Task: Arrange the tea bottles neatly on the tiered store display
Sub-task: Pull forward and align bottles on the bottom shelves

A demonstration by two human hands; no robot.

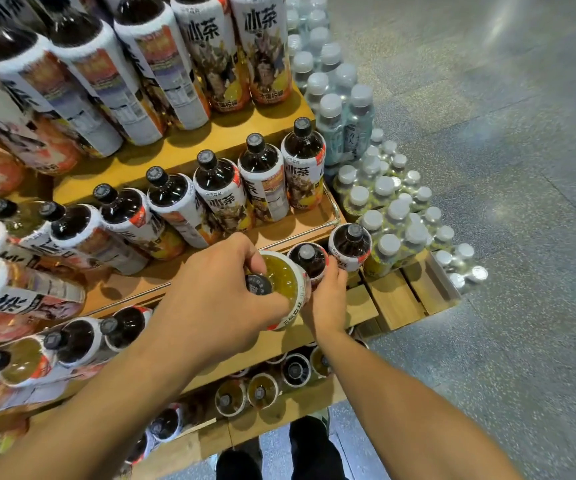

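A tiered wooden display [210, 140] carries rows of white-labelled tea bottles with black caps. My left hand [217, 296] grips the shoulder of a yellow-green tea bottle [285, 278] standing on the third tier. My right hand [326, 299] wraps the lower side of the same bottle and touches the dark tea bottle [309, 259] right behind it. Another dark tea bottle [350, 245] stands at the tier's right end. The row above holds several dark tea bottles [262, 174] behind a thin metal rail [331, 206].
Shrink-wrapped packs of pale bottles with grey caps [383, 202] are stacked on the floor and a wooden pallet [401, 299] to the right. Lower tiers hold more tea bottles [262, 389]. Grey speckled floor [504, 133] spreads to the right; my legs [279, 455] are below.
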